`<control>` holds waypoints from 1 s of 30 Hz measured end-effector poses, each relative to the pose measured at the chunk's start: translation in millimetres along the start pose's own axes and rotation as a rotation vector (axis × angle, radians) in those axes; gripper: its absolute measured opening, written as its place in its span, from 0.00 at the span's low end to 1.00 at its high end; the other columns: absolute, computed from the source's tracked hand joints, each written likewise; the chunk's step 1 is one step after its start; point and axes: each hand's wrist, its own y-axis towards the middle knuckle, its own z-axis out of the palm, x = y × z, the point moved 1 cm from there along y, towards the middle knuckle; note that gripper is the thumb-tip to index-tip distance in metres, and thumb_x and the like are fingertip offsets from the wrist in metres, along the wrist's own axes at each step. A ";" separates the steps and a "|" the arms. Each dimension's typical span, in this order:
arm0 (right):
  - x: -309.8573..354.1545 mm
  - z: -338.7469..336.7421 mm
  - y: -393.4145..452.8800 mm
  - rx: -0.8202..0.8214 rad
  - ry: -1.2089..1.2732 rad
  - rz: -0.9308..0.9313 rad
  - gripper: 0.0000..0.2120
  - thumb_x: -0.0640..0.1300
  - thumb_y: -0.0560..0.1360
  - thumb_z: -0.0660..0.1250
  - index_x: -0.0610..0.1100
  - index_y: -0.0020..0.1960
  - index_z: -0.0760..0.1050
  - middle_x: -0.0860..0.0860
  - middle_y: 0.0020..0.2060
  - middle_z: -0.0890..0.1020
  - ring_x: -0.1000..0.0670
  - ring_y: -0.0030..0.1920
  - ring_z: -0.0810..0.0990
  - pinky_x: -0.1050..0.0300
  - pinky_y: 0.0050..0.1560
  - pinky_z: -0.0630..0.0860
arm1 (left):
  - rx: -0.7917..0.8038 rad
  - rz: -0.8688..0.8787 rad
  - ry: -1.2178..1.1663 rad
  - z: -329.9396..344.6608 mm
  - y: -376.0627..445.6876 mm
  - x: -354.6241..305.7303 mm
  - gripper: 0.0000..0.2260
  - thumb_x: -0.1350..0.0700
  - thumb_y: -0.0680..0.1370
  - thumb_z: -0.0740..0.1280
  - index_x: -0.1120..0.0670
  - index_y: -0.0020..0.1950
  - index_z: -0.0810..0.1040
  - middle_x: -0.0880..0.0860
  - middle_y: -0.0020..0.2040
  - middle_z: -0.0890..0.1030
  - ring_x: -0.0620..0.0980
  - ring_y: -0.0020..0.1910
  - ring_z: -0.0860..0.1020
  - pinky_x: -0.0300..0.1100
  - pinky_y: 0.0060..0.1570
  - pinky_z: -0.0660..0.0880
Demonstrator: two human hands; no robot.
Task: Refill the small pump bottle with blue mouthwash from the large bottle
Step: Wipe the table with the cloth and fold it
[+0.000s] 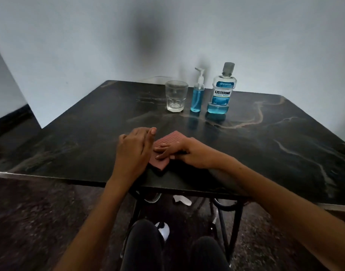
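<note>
The small clear pump bottle (197,94), partly filled with blue liquid, stands upright near the table's far side. Right beside it stands the large mouthwash bottle (220,92), capped, with blue liquid only near its bottom. My right hand (184,153) lies with straight fingers flat on a folded reddish cloth (163,151) near the front edge. My left hand (133,151) hovers just left of the cloth, fingers loosely curled, holding nothing. Both hands are far from the bottles.
An empty clear drinking glass (176,96) stands left of the pump bottle. The dark marbled table (265,145) sits against a pale wall. My knees and the table's metal legs show below the front edge.
</note>
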 end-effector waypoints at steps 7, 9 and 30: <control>-4.9 -20.7 -46.0 0.127 -0.047 0.027 0.15 0.31 0.76 0.63 0.43 0.59 0.80 0.53 0.64 0.77 0.59 0.70 0.68 0.59 0.74 0.60 | 0.087 0.047 0.134 6.6 -2.6 1.2 0.16 0.50 0.81 0.54 0.56 0.49 0.79 0.56 0.46 0.83 0.56 0.48 0.79 0.50 0.51 0.66; -8.1 -28.4 -60.9 0.153 -0.042 0.038 0.15 0.31 0.76 0.63 0.43 0.59 0.80 0.54 0.65 0.77 0.60 0.70 0.67 0.60 0.74 0.61 | 0.111 0.059 0.163 7.9 -2.5 -0.1 0.19 0.48 0.80 0.52 0.56 0.49 0.79 0.56 0.49 0.83 0.56 0.49 0.80 0.50 0.52 0.65; -28.2 -143.5 -124.6 -0.619 -0.074 0.362 0.10 0.33 0.76 0.65 0.40 0.54 0.81 0.46 0.50 0.84 0.51 0.49 0.80 0.64 0.50 0.75 | 0.047 0.180 -0.080 15.5 6.7 -41.4 0.14 0.47 0.75 0.62 0.54 0.47 0.83 0.52 0.48 0.84 0.54 0.47 0.81 0.54 0.51 0.74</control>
